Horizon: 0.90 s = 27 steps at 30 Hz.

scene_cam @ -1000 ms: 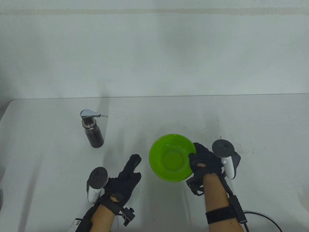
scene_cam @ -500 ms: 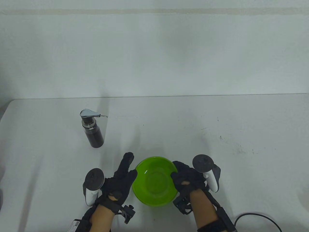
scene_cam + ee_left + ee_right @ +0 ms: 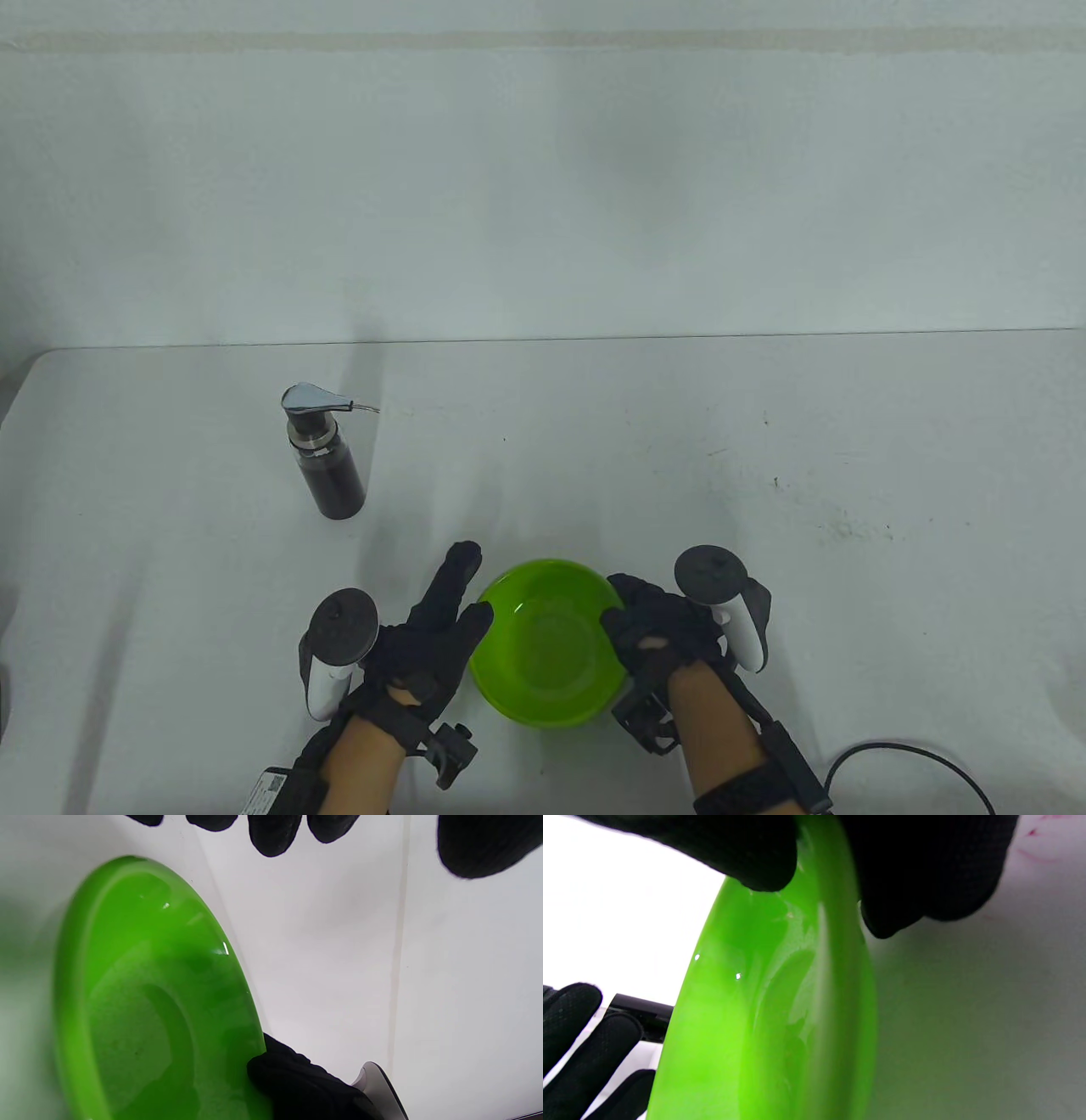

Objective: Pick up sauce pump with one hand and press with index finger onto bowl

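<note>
A green bowl [image 3: 543,645] sits near the table's front edge, between my hands. My right hand [image 3: 657,632] grips its right rim, thumb inside and fingers outside, as the right wrist view [image 3: 780,1018] shows. My left hand [image 3: 437,628] lies open with fingers stretched out, just left of the bowl [image 3: 140,997], holding nothing. The sauce pump [image 3: 322,454], a dark bottle with a silver pump head and thin spout pointing right, stands upright at the left, well beyond my left hand.
The white table [image 3: 764,441] runs back to a pale wall. A black cable [image 3: 916,760] trails from my right wrist at the front right.
My right hand dragged the bowl from the middle right toward the front and left, beside my left hand. In the last half second both hands barely moved.
</note>
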Tool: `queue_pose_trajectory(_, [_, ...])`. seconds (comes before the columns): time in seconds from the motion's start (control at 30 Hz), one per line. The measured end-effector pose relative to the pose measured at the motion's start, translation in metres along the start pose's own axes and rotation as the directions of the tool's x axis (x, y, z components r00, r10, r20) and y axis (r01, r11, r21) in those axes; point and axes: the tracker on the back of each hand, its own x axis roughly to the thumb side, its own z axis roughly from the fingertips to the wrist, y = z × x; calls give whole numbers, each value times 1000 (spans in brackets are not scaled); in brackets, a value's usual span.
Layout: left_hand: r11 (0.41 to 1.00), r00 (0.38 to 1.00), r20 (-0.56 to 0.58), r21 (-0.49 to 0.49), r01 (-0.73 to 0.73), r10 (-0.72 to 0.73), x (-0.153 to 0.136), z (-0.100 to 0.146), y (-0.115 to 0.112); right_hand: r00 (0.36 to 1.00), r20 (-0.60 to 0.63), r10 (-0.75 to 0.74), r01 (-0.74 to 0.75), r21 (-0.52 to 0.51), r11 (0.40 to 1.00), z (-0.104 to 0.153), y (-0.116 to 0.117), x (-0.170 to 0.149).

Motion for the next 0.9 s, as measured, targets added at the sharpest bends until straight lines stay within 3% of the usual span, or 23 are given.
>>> queue_pose_trajectory(0.13, [1000, 1000, -6, -2, 30, -30, -1, 0, -1, 999, 15, -41, 41, -7, 999, 9, -9, 4])
queue_pose_trajectory(0.3, [999, 999, 19, 47, 26, -27, 3, 0, 3, 997, 62, 49, -36, -194, 980, 22, -27, 7])
queue_pose_trajectory(0.5, [977, 994, 110, 211, -40, 17, 34, 8, 16, 991, 85, 101, -73, -288, 955, 27, -34, 11])
queue_pose_trajectory(0.6, [969, 982, 131, 224, 103, -134, 64, 2, 35, 990, 102, 99, -66, -290, 955, 28, -35, 13])
queue_pose_trajectory(0.7, [938, 927, 160, 127, 322, -340, 92, -11, 58, 989, 112, 98, -61, -296, 953, 29, -35, 13])
queue_pose_trajectory(0.8, [841, 852, 123, 282, 461, -509, 106, -26, 90, 987, 121, 102, -61, -303, 951, 31, -37, 14])
queue_pose_trajectory(0.9, [800, 835, 71, 342, 494, -546, 94, -45, 117, 986, 135, 94, -47, -314, 948, 32, -41, 15])
